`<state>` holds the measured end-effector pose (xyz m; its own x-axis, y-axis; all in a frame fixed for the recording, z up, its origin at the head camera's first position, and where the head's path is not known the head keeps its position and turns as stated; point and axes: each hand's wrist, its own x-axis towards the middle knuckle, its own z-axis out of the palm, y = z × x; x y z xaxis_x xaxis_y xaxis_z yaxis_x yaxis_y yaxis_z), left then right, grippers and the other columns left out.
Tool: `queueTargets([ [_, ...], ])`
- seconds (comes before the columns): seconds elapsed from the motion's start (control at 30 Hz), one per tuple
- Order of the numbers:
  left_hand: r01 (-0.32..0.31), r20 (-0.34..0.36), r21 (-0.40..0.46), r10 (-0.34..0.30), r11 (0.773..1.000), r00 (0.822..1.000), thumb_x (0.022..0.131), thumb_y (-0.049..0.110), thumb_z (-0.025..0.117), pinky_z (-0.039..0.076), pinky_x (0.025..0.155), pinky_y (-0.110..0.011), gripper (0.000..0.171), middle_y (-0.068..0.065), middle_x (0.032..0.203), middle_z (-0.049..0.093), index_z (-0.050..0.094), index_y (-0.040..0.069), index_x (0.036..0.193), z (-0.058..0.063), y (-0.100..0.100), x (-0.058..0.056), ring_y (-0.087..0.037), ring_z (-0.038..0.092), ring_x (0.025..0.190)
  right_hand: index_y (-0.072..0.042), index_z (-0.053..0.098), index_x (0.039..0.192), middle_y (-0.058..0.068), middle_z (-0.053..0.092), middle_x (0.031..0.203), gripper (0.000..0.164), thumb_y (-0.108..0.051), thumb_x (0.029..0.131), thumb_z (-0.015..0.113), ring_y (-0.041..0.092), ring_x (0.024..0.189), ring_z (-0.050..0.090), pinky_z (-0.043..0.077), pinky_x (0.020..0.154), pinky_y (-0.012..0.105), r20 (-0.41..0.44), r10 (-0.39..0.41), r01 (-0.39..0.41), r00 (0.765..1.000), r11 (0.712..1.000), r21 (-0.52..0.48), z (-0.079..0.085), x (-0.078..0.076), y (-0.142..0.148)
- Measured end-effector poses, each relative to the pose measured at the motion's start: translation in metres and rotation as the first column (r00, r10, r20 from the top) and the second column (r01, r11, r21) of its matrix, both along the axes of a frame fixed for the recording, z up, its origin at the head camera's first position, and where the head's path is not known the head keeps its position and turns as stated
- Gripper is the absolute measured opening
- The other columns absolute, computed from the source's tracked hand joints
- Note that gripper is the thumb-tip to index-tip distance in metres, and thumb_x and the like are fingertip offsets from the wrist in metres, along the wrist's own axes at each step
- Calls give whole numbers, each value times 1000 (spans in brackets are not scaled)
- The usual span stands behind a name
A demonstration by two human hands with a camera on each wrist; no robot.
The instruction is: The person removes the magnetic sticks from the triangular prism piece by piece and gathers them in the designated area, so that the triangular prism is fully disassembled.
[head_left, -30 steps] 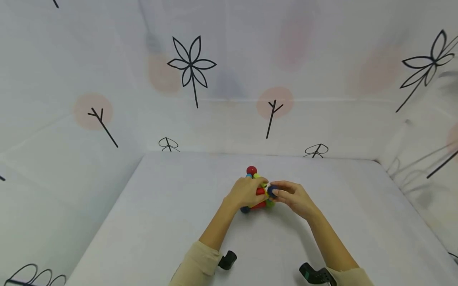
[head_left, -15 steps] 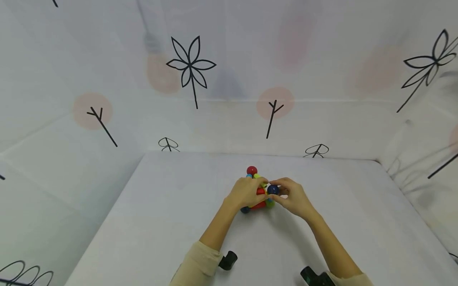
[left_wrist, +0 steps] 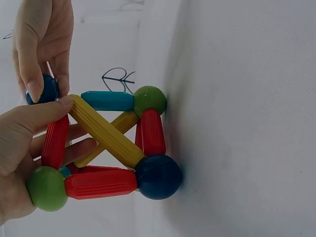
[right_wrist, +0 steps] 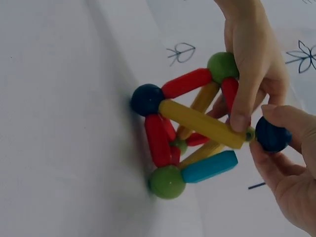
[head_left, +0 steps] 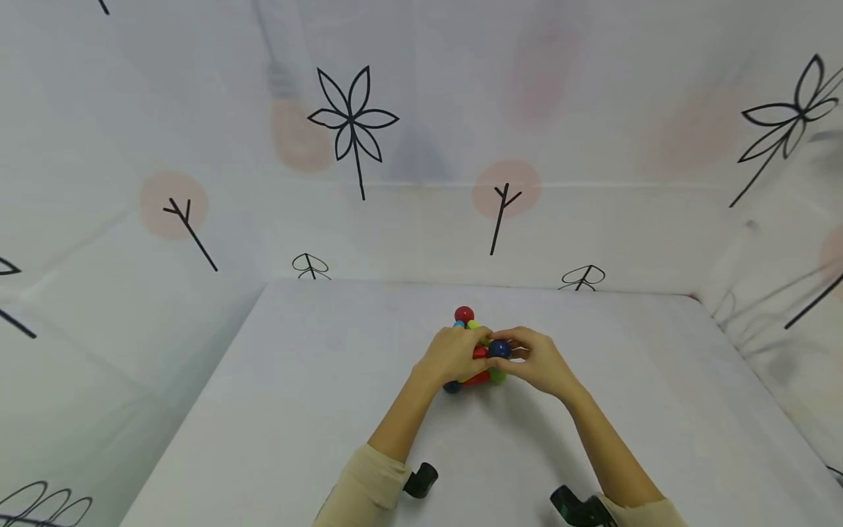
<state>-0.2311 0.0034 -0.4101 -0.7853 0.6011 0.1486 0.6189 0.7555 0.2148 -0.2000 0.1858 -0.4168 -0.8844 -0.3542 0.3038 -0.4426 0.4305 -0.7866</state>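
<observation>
A frame of ribbed building rods and balls stands on the white table. It has red rods [left_wrist: 101, 183], a yellow rod [right_wrist: 202, 121], a blue-green rod [left_wrist: 107, 100], green balls [right_wrist: 168, 181] and dark blue balls [left_wrist: 159, 177]. My left hand [head_left: 454, 355] grips the frame's upper part, its thumb on the upper end of the yellow rod and its other fingers behind. My right hand [head_left: 540, 364] pinches a dark blue ball [right_wrist: 273, 136] between thumb and fingers, right beside that rod end. Whether ball and rod touch is unclear. The blue-green rod's near end carries no ball.
A red ball [head_left: 464, 315] tops the frame's far side in the head view. Black wrist cameras [head_left: 421, 480] sit at both sleeves. White cloth walls [head_left: 421, 234] with plant drawings stand behind and beside the table [head_left: 296, 410].
My right hand has shifted its grip on the dark blue ball, uncovering more of it, and brought it slightly left toward the frame. The left hand has barely moved.
</observation>
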Motion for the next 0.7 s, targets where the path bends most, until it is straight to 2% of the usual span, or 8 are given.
queueTargets([
  [0.1,-9,24,2,9,1000,1000,86,43,65,48,71,-22,46,3,100,69,61,18,125,0,1,0,-10,57,75,7,60,117,20,63,109,40,-7,82,72,29,92,64,54,80,32,16,-28,28,999,999,-16,-2,0,11],
  [0.23,-38,52,-16,39,999,998,85,41,67,47,83,-30,50,4,107,68,58,21,130,1,2,1,-12,58,85,4,58,120,19,64,108,41,-11,84,71,28,91,65,53,77,23,13,-117,117,993,993,11,-5,0,31],
  [0.33,-55,30,-3,55,998,998,85,42,66,44,90,-35,49,5,104,69,59,21,128,2,1,2,-15,59,89,2,57,122,19,64,110,43,-15,85,70,27,91,65,51,74,17,18,-190,188,982,981,49,-9,-2,50],
  [0.4,-55,-7,39,56,998,998,84,42,67,43,90,-35,46,7,99,71,63,19,124,3,-2,3,-14,61,88,2,57,123,20,63,113,44,-19,86,69,30,93,64,49,73,15,29,-230,227,973,971,73,-13,-4,62],
  [0.5,-23,-64,144,33,989,997,82,36,71,45,86,-33,38,7,87,72,68,14,113,4,-7,3,-13,62,80,2,55,125,23,60,117,47,-22,87,68,34,97,62,48,73,14,50,-273,267,961,959,95,-19,-9,79],
  [0.6,26,-91,263,-2,965,996,79,29,76,46,80,-29,31,4,83,72,71,10,104,1,-12,2,-14,62,78,3,54,126,25,59,119,49,-24,88,67,39,100,61,47,71,15,80,-312,302,947,947,109,-25,-14,93],
  [0.7,54,-111,341,-17,938,994,77,26,78,46,77,-26,28,1,87,70,72,8,98,-4,-15,2,-16,58,85,4,53,127,27,57,121,50,-25,88,66,41,102,59,48,71,20,99,-337,325,936,937,125,-30,-21,103],
])
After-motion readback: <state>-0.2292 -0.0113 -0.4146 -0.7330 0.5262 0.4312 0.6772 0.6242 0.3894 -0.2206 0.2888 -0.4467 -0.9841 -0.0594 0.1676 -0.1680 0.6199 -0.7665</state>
